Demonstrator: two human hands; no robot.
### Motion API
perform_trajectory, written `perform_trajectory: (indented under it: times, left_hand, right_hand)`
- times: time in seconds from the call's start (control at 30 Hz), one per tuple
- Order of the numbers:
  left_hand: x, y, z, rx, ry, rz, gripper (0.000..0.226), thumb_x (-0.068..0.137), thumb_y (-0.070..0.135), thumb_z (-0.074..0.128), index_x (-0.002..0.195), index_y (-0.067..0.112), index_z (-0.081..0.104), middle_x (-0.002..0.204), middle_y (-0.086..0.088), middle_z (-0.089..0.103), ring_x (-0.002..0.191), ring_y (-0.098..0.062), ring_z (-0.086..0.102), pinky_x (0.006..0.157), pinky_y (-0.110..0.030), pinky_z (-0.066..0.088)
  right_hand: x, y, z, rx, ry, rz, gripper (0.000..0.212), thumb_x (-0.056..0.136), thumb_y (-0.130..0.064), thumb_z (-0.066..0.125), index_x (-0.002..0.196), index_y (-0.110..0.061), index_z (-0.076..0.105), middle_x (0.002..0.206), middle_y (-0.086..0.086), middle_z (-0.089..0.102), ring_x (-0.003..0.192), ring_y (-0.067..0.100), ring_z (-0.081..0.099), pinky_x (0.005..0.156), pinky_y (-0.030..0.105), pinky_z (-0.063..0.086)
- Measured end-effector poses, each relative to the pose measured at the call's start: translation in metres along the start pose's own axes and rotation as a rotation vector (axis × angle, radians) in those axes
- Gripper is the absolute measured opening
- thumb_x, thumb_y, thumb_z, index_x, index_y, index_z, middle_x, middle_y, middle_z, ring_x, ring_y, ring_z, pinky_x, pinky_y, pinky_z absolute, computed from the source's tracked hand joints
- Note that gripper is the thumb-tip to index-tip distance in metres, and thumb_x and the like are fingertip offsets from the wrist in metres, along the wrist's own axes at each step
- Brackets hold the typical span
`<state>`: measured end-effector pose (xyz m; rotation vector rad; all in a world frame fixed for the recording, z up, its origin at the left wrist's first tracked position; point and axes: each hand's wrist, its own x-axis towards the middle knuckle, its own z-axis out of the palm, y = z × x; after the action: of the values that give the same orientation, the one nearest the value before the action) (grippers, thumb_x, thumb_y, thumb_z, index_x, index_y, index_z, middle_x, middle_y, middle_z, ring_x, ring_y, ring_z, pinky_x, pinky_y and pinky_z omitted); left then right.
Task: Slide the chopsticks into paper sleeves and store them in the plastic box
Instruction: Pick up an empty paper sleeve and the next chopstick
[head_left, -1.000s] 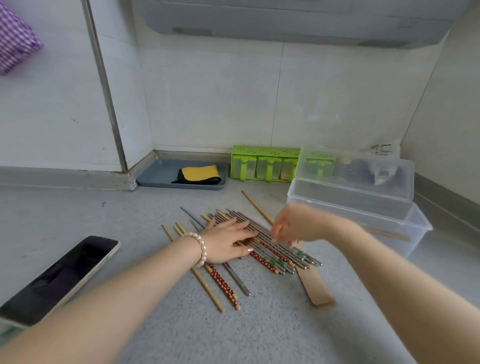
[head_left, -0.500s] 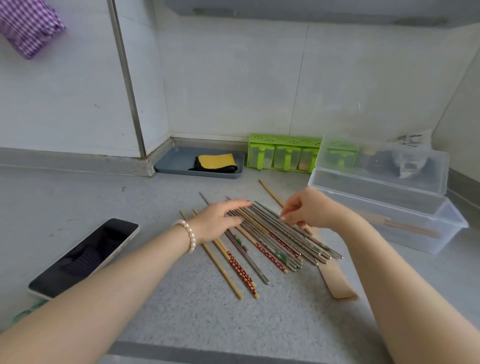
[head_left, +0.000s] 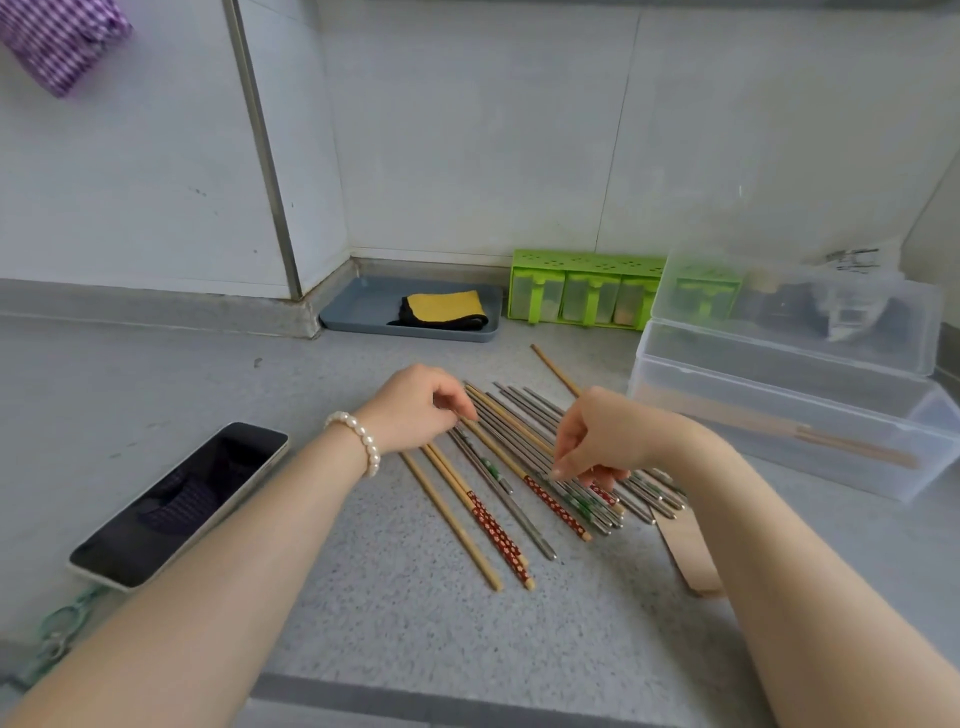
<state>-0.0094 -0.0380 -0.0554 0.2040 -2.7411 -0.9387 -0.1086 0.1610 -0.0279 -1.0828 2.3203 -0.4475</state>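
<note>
Left hand (head_left: 415, 410) has curled, fingers (head_left: 457, 402) touching chopsticks (head_left: 519, 441)

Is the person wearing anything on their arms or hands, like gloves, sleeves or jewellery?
Both forearms are bare, with no sleeves or gloves in view. The left hand has a bracelet of round white pearl-like beads around its wrist. The right hand and its wrist carry nothing: no watch, ring or band shows. The fingers of both hands are bare too.
</note>
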Motion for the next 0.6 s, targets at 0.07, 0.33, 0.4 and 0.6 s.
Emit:
perform_trajectory:
  times: [0.07, 0.33, 0.4, 0.6]
  left_hand:
    - [-0.005, 0.005, -0.005, 0.006, -0.088, 0.016, 0.022, 0.083, 0.002, 0.063, 0.080, 0.023, 0.069, 0.091, 0.005, 0.064, 0.089, -0.006, 0.059, 0.088, -0.026, 0.049]
    - [-0.024, 0.028, 0.013, 0.062, -0.446, 0.105, 0.012, 0.076, 0.023, 0.073, 0.074, 0.031, 0.066, 0.092, 0.007, 0.060, 0.094, -0.008, 0.056, 0.092, -0.033, 0.047]
    - [-0.024, 0.031, 0.017, 0.073, -0.383, 0.120, 0.006, 0.076, 0.025, 0.073, 0.078, 0.028, 0.068, 0.094, 0.007, 0.060, 0.094, -0.006, 0.054, 0.091, -0.030, 0.045]
    - [-0.018, 0.037, 0.022, 0.058, -0.268, 0.123, 0.007, 0.079, 0.023, 0.071, 0.083, 0.027, 0.068, 0.089, 0.013, 0.058, 0.090, 0.001, 0.053, 0.081, -0.016, 0.042]
  right_hand:
    - [-0.007, 0.008, -0.007, 0.019, 0.037, 0.027, 0.011, 0.082, -0.017, 0.071, 0.075, -0.009, 0.067, 0.057, 0.000, 0.064, 0.042, 0.007, 0.052, 0.044, 0.016, 0.041]
    - [-0.052, 0.037, -0.021, -0.113, 0.018, 0.293, 0.025, 0.075, -0.027, 0.077, 0.075, -0.004, 0.067, 0.063, 0.006, 0.069, 0.047, 0.012, 0.061, 0.047, 0.020, 0.048]
    - [-0.062, 0.042, -0.015, -0.188, 0.026, 0.428, 0.045, 0.069, -0.043, 0.079, 0.078, -0.002, 0.064, 0.065, 0.008, 0.068, 0.050, 0.014, 0.062, 0.049, 0.022, 0.051]
    - [-0.076, 0.051, 0.016, -0.232, 0.117, 0.497, 0.053, 0.065, -0.051, 0.079, 0.066, -0.010, 0.046, 0.061, 0.002, 0.052, 0.049, 0.015, 0.051, 0.047, 0.023, 0.041]
